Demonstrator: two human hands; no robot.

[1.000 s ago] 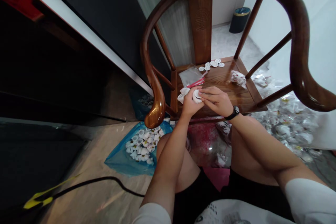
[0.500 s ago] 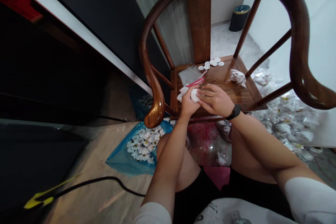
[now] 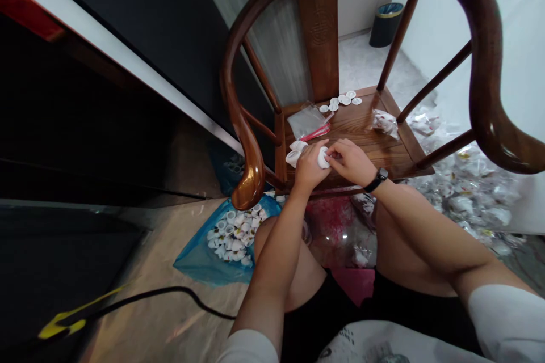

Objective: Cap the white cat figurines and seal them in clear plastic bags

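My left hand [image 3: 311,165] is wrapped round a small white rounded piece [image 3: 323,157], just above the chair seat's front edge. The fingertips of my right hand [image 3: 349,162] are pinched together at that piece's right side; how they grip it is partly hidden. Beside my left hand, on the seat, lie white hollow pieces [image 3: 293,157] with open round ends. Behind them is a stack of clear plastic bags [image 3: 307,121] with red edges. Several white round discs [image 3: 344,100] sit at the back of the seat.
The wooden chair seat [image 3: 361,139] is enclosed by a curved armrest [image 3: 249,178]. A wrapped white piece [image 3: 385,122] rests at its right. On the floor are a blue bag [image 3: 191,255] of white pieces, a heap of bagged pieces [image 3: 464,198], a black cable [image 3: 170,289] and a bin [image 3: 385,25].
My right hand's fingers have gone from spread out over the white piece to curled in a pinch against it. My left hand keeps hold, shifted slightly right. The view has moved a little.
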